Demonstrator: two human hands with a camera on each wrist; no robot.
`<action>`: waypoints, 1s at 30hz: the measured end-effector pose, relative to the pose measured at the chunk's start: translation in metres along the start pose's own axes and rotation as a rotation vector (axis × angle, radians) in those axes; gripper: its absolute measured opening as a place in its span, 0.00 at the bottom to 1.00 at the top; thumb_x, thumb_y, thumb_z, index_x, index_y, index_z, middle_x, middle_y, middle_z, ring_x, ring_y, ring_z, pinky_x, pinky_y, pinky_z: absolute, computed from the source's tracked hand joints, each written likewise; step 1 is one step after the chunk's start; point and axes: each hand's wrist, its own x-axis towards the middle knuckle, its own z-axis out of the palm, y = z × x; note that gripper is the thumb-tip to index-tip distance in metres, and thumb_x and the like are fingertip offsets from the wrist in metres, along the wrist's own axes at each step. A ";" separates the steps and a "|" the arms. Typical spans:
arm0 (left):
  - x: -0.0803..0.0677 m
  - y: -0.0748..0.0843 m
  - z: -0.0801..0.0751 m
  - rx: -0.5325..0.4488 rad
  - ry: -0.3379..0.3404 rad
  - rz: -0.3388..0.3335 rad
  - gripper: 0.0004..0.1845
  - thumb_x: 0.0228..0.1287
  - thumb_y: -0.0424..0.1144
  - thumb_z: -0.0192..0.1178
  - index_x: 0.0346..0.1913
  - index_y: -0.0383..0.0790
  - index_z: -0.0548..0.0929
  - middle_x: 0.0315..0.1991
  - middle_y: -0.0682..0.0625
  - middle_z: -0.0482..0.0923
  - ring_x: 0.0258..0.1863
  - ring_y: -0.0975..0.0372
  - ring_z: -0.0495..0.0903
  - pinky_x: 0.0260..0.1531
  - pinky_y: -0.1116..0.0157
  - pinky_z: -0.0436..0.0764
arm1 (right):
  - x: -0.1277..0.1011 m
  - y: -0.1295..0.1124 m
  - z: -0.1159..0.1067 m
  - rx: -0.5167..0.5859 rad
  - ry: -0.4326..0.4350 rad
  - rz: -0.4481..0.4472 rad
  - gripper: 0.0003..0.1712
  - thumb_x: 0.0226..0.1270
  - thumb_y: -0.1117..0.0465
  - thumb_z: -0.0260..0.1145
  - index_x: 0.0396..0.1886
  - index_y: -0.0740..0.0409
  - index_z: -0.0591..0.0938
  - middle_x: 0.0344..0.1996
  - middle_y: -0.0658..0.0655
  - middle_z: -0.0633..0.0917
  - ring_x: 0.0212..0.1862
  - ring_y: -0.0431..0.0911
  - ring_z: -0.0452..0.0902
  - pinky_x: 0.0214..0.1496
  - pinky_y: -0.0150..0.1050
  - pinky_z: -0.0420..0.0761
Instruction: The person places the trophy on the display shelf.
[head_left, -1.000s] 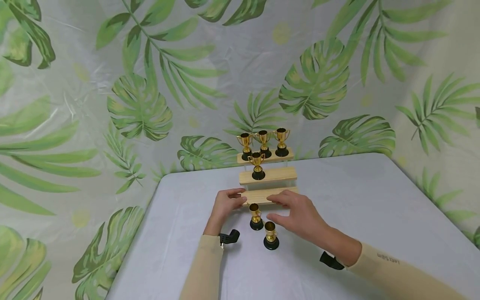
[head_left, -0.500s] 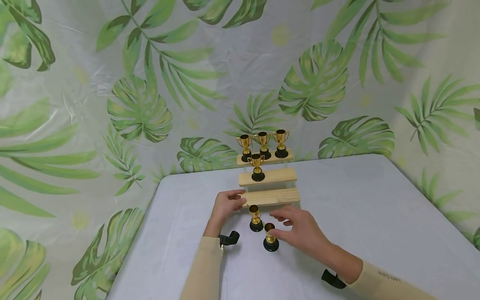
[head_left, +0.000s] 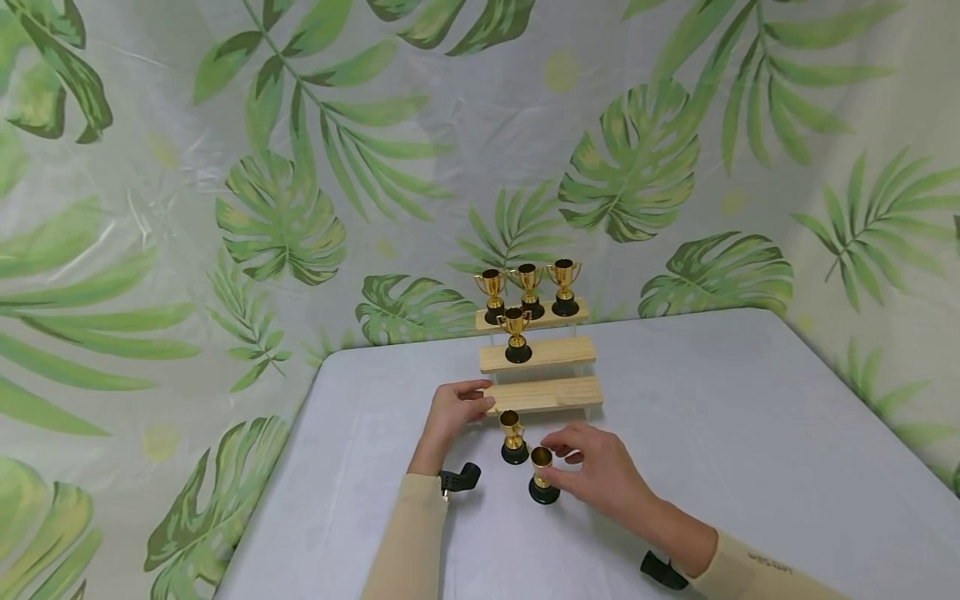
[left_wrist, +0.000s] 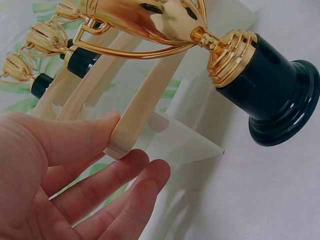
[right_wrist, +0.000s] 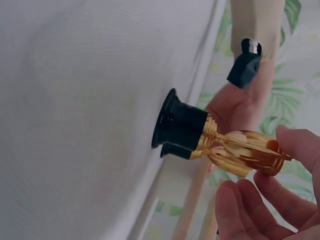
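In the left wrist view the top edge of the frame cut off the cup of the nearest trophy (left_wrist: 210, 45), and the left hand (left_wrist: 65, 185) ran out at the lower left corner. In the right wrist view the right hand (right_wrist: 280, 195) showed only as fingertips at the lower right, and whether they touched the trophy's rim (right_wrist: 272, 159) could not be told.

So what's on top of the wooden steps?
Three gold trophies stand on the top step of the wooden steps, one trophy on the middle step. The bottom step holds none; the left hand touches its end.
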 end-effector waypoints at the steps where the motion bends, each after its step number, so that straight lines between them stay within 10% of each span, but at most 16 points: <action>1: 0.000 0.000 0.000 0.002 -0.002 0.003 0.20 0.60 0.36 0.73 0.55 0.38 0.87 0.41 0.44 0.84 0.31 0.61 0.84 0.38 0.59 0.87 | 0.000 0.001 0.001 0.005 0.004 -0.001 0.17 0.51 0.55 0.83 0.41 0.42 0.88 0.34 0.38 0.82 0.38 0.43 0.82 0.40 0.37 0.86; 30: 0.000 0.002 0.000 -0.001 -0.002 -0.011 0.18 0.59 0.35 0.74 0.53 0.40 0.88 0.41 0.44 0.86 0.31 0.61 0.84 0.37 0.61 0.86 | -0.002 0.006 0.012 0.107 0.081 -0.017 0.18 0.47 0.59 0.85 0.35 0.41 0.86 0.32 0.37 0.83 0.34 0.43 0.82 0.38 0.38 0.86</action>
